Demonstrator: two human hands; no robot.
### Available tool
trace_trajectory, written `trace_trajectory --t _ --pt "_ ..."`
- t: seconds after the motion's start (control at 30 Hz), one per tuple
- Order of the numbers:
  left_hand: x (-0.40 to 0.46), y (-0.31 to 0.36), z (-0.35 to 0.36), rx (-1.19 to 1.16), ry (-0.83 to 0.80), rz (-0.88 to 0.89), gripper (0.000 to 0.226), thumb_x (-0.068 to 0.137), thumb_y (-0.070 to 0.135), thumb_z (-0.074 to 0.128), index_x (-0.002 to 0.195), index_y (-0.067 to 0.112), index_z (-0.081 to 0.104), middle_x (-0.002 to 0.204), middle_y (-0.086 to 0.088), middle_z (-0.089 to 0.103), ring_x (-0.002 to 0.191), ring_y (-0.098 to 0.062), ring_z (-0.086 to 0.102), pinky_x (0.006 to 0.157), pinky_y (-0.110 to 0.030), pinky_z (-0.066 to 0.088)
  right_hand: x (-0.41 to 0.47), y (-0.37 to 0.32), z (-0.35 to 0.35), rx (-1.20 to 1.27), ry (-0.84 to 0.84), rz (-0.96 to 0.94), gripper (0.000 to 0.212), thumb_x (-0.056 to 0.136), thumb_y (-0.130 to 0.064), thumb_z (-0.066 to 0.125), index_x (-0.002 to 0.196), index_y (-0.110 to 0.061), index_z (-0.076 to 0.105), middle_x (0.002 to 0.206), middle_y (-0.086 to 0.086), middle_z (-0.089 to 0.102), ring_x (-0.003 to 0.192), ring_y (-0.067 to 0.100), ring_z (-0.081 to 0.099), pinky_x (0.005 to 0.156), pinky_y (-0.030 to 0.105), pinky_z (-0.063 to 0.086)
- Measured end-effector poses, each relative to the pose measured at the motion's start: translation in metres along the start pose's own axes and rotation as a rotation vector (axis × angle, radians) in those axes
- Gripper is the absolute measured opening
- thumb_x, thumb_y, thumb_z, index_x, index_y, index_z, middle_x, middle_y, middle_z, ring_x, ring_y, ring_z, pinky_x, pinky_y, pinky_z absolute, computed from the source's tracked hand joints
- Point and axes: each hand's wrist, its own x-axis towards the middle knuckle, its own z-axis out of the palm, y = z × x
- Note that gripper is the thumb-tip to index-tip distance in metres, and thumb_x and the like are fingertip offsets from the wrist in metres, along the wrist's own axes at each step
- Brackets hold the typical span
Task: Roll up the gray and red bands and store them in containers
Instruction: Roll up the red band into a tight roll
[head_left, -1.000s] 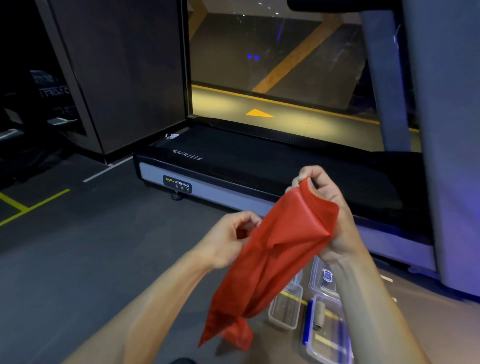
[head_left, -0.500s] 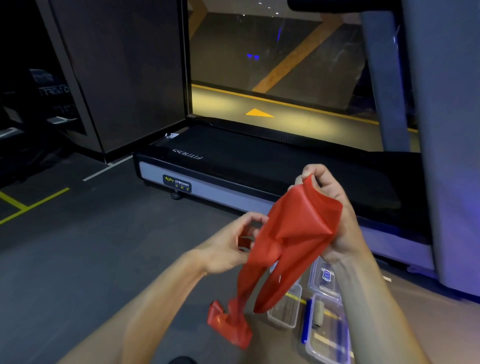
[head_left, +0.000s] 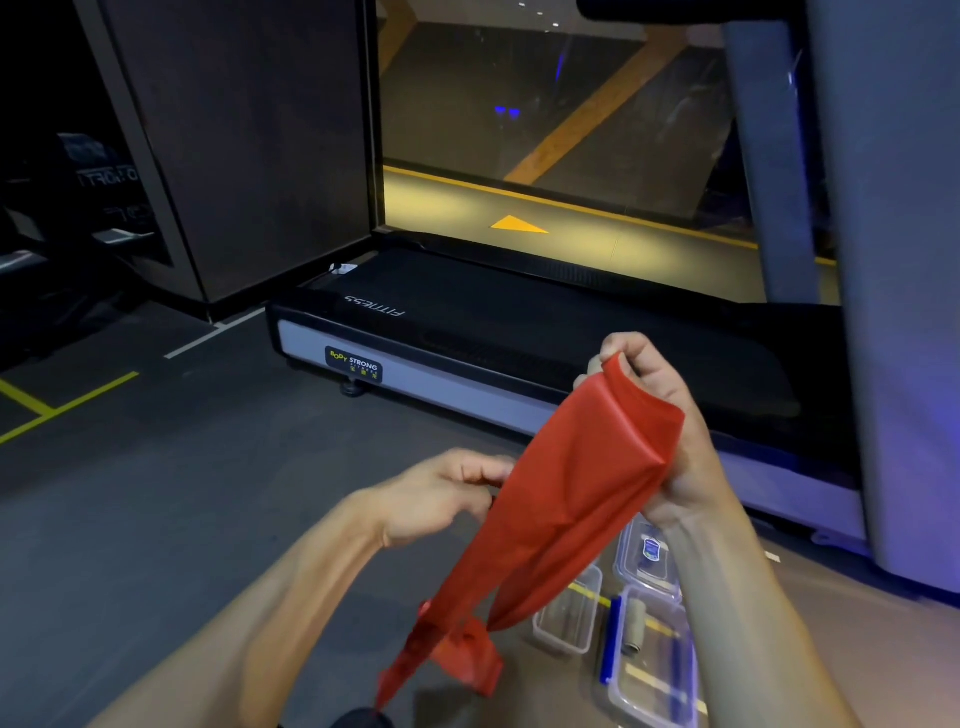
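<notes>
Red band (head_left: 566, 499) hangs gripped between both hands (head_left: 660, 431).

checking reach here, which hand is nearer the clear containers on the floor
Right. The right hand grips the red band's top end almost directly above the clear containers. The left hand pinches the band's edge farther off to their left.

Pretty dim overall, warm yellow glow off the lit floor strip (head_left: 571, 249) up top, blue-purple tint on the right, wide-angle bending at the edges.
</notes>
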Motion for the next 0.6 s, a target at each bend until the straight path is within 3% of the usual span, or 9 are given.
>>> trace_trajectory --t 0.1,0.2,0.37,0.47,0.6 --pt "-0.0017 0.0043 0.0061 -0.081 0.049 0.013 0.041 0.078 0.0 0.054 0.116 0.001 0.069 0.11 -0.007 0.068 0.102 -0.018 0.058 0.093 -0.026 0.045 0.0007 0.0022 0.0013 0.011 -0.023 0.011 0.012 0.102 -0.012 0.052 0.094 -0.018 0.059 0.07 -0.002 0.054 0.058 0.008 0.053 0.055 0.024 0.048" --pt "-0.0048 0.0059 0.0053 0.05 0.15 0.106 0.014 0.097 0.012 0.064 0.101 0.001 0.072 0.092 -0.005 0.068 0.088 -0.014 0.058 0.084 -0.026 0.047 0.0004 0.0017 0.001 0.002 -0.012 0.018 0.018 0.106 -0.008 0.046 0.095 -0.017 0.057 0.07 -0.002 0.051 0.058 0.009 0.051 0.056 0.025 0.048" --pt "-0.0084 0.0082 0.004 0.178 0.263 0.175 0.011 0.101 0.012 0.061 0.098 0.01 0.071 0.096 -0.018 0.074 0.087 -0.024 0.068 0.088 -0.044 0.054 -0.0008 0.0 -0.0004 -0.026 0.058 0.01 0.018 0.104 -0.008 0.046 0.093 -0.017 0.057 0.073 -0.001 0.051 0.061 0.011 0.05 0.057 0.024 0.046" --pt "-0.0085 0.0095 0.0047 0.238 0.341 0.167 0.016 0.096 0.024 0.056 0.086 0.017 0.067 0.084 -0.016 0.072 0.077 -0.034 0.068 0.078 -0.052 0.053 -0.0006 0.0009 -0.001 -0.018 0.057 0.008 0.015 0.102 -0.013 0.05 0.092 -0.018 0.06 0.074 0.0 0.051 0.062 0.01 0.049 0.057 0.024 0.043" --pt "-0.0084 0.011 0.0036 0.36 0.45 0.176 0.024 0.091 0.03 0.05 0.068 0.025 0.051 0.062 0.004 0.048 0.061 -0.014 0.045 0.064 -0.045 0.042 -0.0018 0.0016 0.0012 -0.023 0.041 0.014 0.009 0.099 -0.016 0.051 0.093 -0.016 0.057 0.073 0.001 0.05 0.059 0.008 0.05 0.055 0.022 0.044"
